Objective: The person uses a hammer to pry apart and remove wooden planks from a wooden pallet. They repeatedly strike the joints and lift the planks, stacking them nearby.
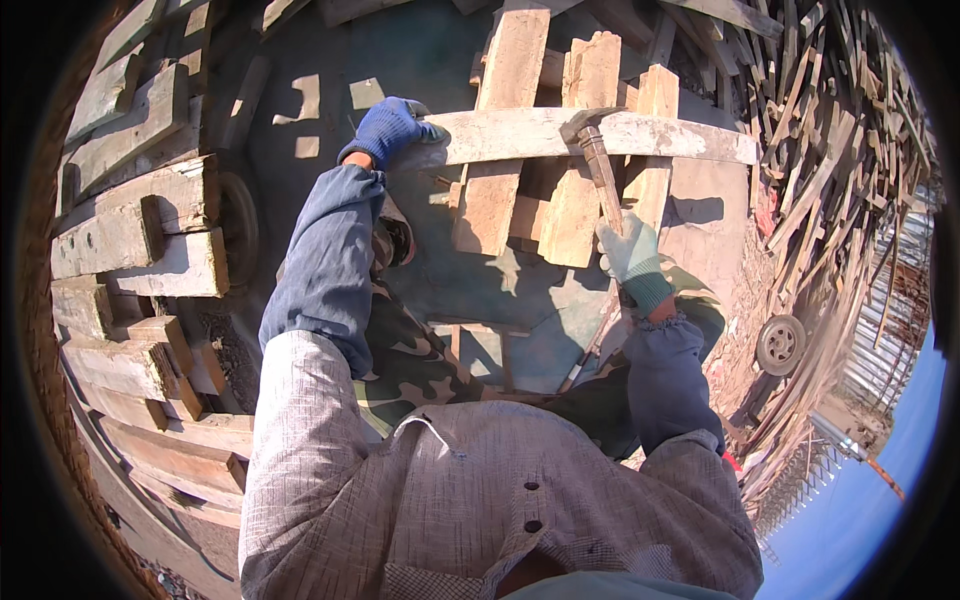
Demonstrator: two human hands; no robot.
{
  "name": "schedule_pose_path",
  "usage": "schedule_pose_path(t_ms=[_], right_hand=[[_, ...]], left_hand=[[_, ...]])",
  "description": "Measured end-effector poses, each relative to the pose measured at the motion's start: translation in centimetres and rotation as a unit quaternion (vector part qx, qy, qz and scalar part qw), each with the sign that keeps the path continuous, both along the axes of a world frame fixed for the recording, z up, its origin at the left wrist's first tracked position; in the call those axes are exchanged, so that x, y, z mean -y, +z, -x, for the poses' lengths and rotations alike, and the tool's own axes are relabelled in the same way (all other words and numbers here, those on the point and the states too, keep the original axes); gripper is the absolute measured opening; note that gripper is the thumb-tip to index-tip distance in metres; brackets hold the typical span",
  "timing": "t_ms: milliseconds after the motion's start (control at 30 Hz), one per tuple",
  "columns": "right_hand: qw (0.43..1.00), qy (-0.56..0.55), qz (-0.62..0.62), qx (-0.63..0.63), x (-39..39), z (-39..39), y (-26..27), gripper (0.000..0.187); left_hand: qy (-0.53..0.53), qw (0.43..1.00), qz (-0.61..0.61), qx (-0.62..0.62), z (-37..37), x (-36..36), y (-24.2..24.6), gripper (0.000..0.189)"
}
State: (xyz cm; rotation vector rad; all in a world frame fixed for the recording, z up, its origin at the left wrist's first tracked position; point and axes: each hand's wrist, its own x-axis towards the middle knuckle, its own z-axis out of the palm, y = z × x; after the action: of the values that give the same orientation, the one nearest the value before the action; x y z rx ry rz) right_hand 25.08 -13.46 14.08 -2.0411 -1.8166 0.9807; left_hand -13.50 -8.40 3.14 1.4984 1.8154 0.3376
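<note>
My left hand [390,129], in a blue knit glove, grips the left end of a long, weathered plank [517,135]. That plank lies crosswise over several shorter pieces of timber [491,206]. A hammer, apparently a claw hammer [600,165], is held by its wooden handle in my right hand [634,259], which wears a pale green glove. The hammer's metal head is over the middle of the plank; whether it touches the wood or a nail cannot be told. My left fingertips are partly hidden behind the plank's end.
Stacked beams [142,262] rise along the left side, beside a dark tyre [238,225]. A big heap of thin wood strips [832,150] fills the right. Nearer on the right is a small wheel [780,345]. A wooden frame [480,330] lies between my legs.
</note>
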Motion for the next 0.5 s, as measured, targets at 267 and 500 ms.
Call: schedule_pose_path(t_ms=[267, 500], right_hand=[[0.944, 0.029, -0.189, -0.269, -3.7, 1.7, 15.3, 0.036], [0.976, 0.1, 0.005, 0.195, -2.2, 0.6, 3.0, 0.043]], left_hand=[[-0.004, 0.999, 0.032, 0.02, 0.2, -0.5, -0.4, 0.059], [0.023, 0.998, 0.052, 0.041, 0.2, -0.5, -0.6, 0.055]])
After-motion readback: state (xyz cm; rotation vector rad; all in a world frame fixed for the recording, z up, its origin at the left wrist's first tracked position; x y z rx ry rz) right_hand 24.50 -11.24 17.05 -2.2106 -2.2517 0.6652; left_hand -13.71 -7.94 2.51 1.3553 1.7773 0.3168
